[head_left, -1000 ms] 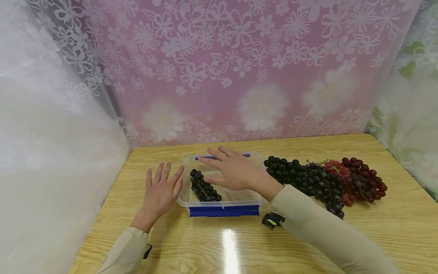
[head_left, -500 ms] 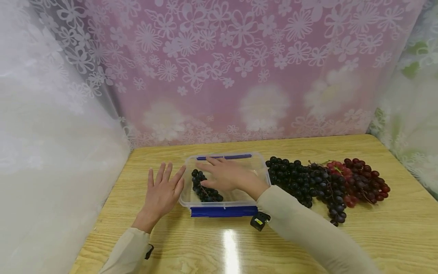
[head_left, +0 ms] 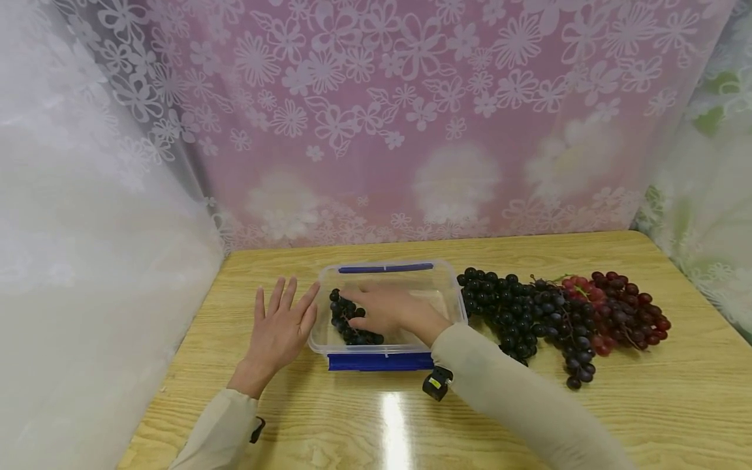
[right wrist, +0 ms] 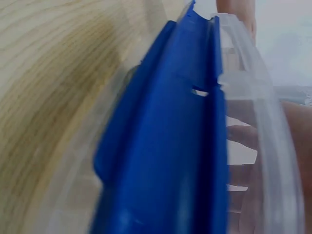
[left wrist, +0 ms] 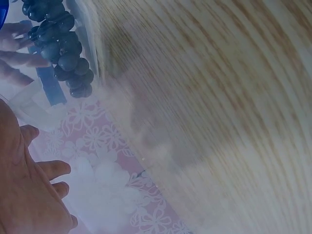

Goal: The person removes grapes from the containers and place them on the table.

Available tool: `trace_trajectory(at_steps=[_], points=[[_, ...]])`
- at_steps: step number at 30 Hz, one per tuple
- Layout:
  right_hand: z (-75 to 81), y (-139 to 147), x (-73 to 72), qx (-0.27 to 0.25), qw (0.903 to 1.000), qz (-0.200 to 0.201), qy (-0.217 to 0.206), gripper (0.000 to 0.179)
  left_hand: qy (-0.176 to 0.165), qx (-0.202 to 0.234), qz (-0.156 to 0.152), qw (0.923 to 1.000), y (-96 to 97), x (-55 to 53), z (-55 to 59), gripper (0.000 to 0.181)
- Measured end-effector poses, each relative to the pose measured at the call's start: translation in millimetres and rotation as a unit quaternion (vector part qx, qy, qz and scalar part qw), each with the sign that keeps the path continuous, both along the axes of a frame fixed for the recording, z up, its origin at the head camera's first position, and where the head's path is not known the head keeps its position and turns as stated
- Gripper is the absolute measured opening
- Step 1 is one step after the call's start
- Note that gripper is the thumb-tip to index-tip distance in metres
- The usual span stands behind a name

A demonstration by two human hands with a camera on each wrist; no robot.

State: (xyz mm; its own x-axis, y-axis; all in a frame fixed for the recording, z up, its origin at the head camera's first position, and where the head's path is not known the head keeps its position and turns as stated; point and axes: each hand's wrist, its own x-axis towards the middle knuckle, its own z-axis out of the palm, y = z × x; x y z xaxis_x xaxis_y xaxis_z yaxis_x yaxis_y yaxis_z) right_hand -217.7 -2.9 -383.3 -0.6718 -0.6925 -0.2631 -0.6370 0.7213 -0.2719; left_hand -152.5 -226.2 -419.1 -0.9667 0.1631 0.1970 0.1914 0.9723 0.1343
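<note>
A clear plastic box with blue side clips stands on the table. In its left part lies a small bunch of dark grapes, also visible through the wall in the left wrist view as a hanging grape bunch. My right hand reaches down inside the box with fingers extended next to those grapes; whether it touches them I cannot tell. Through the clear wall the right wrist view shows its fingers spread. My left hand is spread beside the box's left rim, its contact there unclear.
Right of the box lie several more bunches: black grapes, dark purple grapes and red grapes. A flowered pink curtain hangs behind the wooden table. A white sheet covers the left side.
My right hand has moved left and lower into the box, nearer the grapes. My left hand has kept its place. The small bunch looks unmoved.
</note>
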Motion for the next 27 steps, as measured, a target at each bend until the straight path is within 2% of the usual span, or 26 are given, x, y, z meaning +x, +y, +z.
trace_trajectory(at_steps=[8,14,19,22,27], points=[[-11.5,-6,2.9,0.016,0.9997,0.007,-0.016,0.063,0.001,0.003,0.002,1.0,0.6,0.4,0.2,0.051],[-18.0,-8,5.1,0.013,0.9997,0.022,0.001,0.059,0.0,0.003,0.001,1.0,1.5,1.0,-0.6,0.05],[-17.5,-8,8.2,0.003,0.9997,0.02,0.012,0.057,-0.001,0.007,0.0,1.0,1.6,1.4,-1.5,0.051],[-17.4,-7,8.2,-0.013,0.9999,0.011,0.003,0.055,-0.001,0.01,-0.001,1.0,1.6,0.9,-1.6,0.051],[-19.1,-4,6.5,-0.052,0.9986,0.001,-0.013,0.04,0.0,0.014,0.0,0.9999,1.2,0.3,-2.4,0.051]])
